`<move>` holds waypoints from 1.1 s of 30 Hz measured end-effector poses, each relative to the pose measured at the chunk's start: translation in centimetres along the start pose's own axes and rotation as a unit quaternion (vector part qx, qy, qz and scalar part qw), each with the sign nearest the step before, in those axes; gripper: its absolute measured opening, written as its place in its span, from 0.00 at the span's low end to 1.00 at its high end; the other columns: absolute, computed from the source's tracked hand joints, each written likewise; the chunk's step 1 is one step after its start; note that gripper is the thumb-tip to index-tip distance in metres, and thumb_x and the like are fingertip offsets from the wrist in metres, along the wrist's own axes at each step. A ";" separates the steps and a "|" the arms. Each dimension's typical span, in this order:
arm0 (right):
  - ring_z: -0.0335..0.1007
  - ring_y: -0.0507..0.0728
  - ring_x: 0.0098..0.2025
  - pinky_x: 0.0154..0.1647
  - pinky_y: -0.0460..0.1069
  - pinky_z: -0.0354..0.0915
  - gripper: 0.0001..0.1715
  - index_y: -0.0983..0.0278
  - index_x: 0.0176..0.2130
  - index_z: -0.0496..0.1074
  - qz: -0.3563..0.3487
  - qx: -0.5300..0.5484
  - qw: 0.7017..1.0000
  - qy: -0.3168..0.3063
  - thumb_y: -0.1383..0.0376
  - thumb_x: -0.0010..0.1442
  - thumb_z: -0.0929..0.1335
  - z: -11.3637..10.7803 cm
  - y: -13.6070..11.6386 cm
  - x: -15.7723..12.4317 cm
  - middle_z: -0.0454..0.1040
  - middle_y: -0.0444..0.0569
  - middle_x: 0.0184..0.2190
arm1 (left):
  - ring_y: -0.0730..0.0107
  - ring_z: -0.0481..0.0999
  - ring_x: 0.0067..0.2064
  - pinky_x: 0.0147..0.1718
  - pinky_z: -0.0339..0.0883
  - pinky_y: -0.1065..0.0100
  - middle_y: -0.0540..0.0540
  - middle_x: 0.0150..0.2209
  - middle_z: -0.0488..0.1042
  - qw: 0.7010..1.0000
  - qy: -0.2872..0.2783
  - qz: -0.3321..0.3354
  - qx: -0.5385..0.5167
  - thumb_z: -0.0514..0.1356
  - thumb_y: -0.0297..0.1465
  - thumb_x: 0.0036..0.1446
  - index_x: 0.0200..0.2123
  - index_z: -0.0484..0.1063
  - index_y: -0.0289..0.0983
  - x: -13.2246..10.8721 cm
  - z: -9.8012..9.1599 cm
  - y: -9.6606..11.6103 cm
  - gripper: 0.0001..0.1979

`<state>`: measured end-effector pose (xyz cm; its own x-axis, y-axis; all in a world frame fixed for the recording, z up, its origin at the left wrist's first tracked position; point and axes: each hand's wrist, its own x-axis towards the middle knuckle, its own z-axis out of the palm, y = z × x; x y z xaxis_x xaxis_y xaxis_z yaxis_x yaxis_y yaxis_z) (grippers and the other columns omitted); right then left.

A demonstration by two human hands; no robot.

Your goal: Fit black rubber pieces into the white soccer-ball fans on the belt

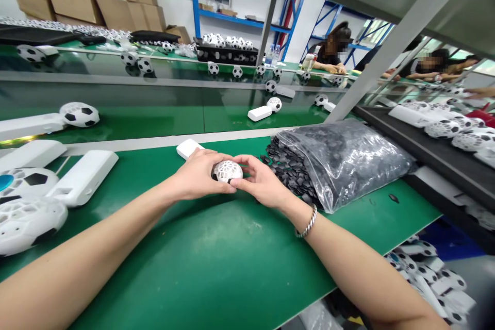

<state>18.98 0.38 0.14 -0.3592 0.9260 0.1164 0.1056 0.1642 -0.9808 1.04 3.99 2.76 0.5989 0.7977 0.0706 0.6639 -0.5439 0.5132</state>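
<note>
Left hand (201, 175) and right hand (261, 180) are gripping a football-patterned ball (229, 170) between them, over the middle of the green tabletop (232, 268). Neither is opening wide: the left is curving around the ball's left side, its thumb lying along the near edge, while the right is pinching the opposite side between thumb and bent fingers. The ball's white lattice is facing up, with black patches showing near its edges. A white handle (188, 148) is sticking out behind the left hand; whether it is joining the ball, the fingers are hiding. Just beyond the right hand, black pieces (290, 167) are spilling from a clear plastic bag (351, 157). A twisted bracelet (308, 223) is circling the right wrist.
</note>
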 end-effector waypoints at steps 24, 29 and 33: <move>0.63 0.56 0.42 0.47 0.53 0.59 0.11 0.64 0.37 0.71 0.012 -0.462 0.877 0.131 0.62 0.53 0.68 -5.8 1.9 2.8 0.68 0.50 0.36 | 0.48 0.57 0.55 0.53 0.50 0.50 0.40 0.49 0.66 1.000 0.000 -0.014 -0.007 0.62 0.51 0.37 0.49 0.65 0.39 -0.4 0.5 0.0 0.36; 0.64 0.57 0.40 0.40 0.50 0.61 0.09 0.63 0.36 0.72 0.002 -0.568 0.818 0.087 0.63 0.57 0.64 -5.2 2.1 3.1 0.70 0.52 0.34 | 0.50 0.42 0.63 0.56 0.44 0.50 0.40 0.58 0.58 0.996 -0.085 -0.004 -0.033 0.62 0.46 0.42 0.53 0.60 0.42 -0.6 0.1 0.2 0.34; 0.64 0.61 0.39 0.39 0.52 0.61 0.12 0.66 0.38 0.71 -0.010 -0.618 0.783 0.074 0.69 0.59 0.60 -4.8 2.1 3.3 0.70 0.57 0.34 | 0.54 0.35 0.64 0.57 0.45 0.53 0.39 0.60 0.54 0.994 -0.074 -0.012 -0.081 0.61 0.44 0.44 0.54 0.58 0.40 -1.0 0.5 0.3 0.34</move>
<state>22.45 5.40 -0.75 -0.2698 0.9334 0.2366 0.9507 0.2972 -0.0884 0.88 2.89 2.48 0.6508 0.7565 -0.0646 0.6053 -0.4656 0.6456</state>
